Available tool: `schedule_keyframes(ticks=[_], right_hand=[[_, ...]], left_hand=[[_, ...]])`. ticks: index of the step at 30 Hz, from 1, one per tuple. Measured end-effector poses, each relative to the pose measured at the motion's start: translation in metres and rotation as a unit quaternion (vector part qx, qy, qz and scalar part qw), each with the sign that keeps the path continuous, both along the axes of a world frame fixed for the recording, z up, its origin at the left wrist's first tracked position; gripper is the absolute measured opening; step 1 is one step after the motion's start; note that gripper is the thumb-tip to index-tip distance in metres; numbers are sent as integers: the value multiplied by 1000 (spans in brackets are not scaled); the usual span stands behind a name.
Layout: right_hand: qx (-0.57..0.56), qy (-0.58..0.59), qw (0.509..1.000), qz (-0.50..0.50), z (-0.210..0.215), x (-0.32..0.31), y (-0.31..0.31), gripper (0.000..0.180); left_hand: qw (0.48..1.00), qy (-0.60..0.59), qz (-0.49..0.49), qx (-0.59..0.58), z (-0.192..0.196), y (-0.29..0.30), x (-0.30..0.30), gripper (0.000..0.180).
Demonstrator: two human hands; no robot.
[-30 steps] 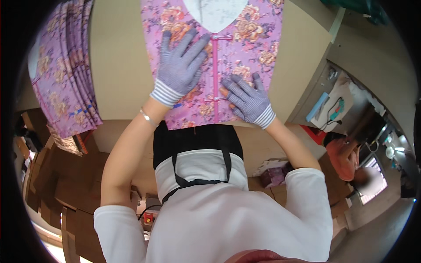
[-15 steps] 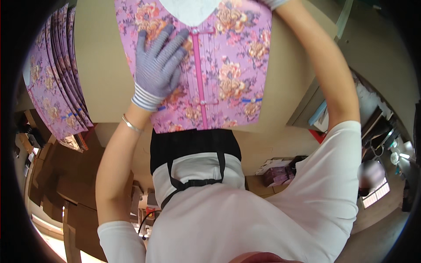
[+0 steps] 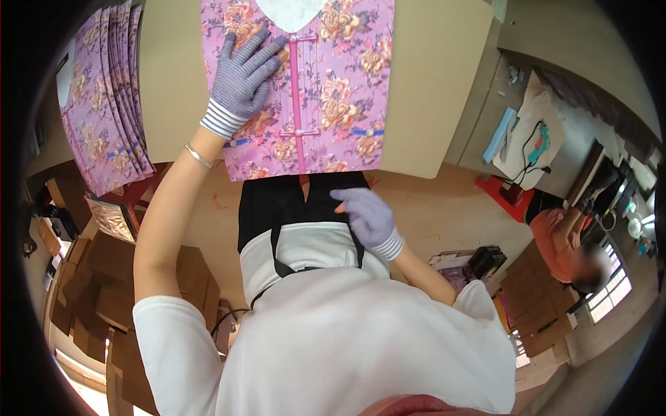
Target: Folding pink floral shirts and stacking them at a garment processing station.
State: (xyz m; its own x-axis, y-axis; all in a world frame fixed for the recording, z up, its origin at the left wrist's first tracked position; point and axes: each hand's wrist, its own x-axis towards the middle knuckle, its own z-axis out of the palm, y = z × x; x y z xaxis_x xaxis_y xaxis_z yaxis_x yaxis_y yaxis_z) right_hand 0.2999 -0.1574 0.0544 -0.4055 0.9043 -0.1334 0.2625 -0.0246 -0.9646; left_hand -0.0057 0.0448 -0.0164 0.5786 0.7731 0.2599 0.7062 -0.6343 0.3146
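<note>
A flat lilac panel printed with flowers (image 3: 333,139) lies on a tan board, its near edge reaching over the board's edge. It carries a magenta centre strip with bow-like fastenings, blue tabs low down and a white curved area at the top. My left hand (image 3: 239,87), in a striped grey-purple glove with white cuff, rests flat on its left side, fingers spread. Near my waist, below the panel's near edge, my right hand (image 3: 371,218) hangs in the air in a like glove. Its fingers are loosely bent, with nothing visible in them.
Several matching floral panels (image 3: 104,104) stand fanned at the left on the tan board (image 3: 430,90). Cardboard boxes (image 3: 114,277) are at lower left. At right are a side table with a teal-handled corded tool (image 3: 540,144), a red stool (image 3: 510,197) and another person (image 3: 555,232).
My right hand has come off the panel's far right edge and down to my waist. The panel has shifted a little left and away from me, my left hand still on it.
</note>
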Motion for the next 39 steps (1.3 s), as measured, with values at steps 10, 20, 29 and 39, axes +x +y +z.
schedule_keyframes(ticks=[10,20,29,39], right_hand=[[-19,-158,956,-246,-55,-10,231,41],[-30,256,938,-231,-64,8,387,23],[-139,-106,947,-268,-75,-33,46,37],[-135,204,968,45,23,-290,119,44]], left_hand=[[999,11,-4,-38,15,-13,-2,37],[980,-81,178,-30,24,-38,-7,42],[702,-376,498,-344,42,-183,-36,55],[772,-123,611,-125,112,-126,-451,55]])
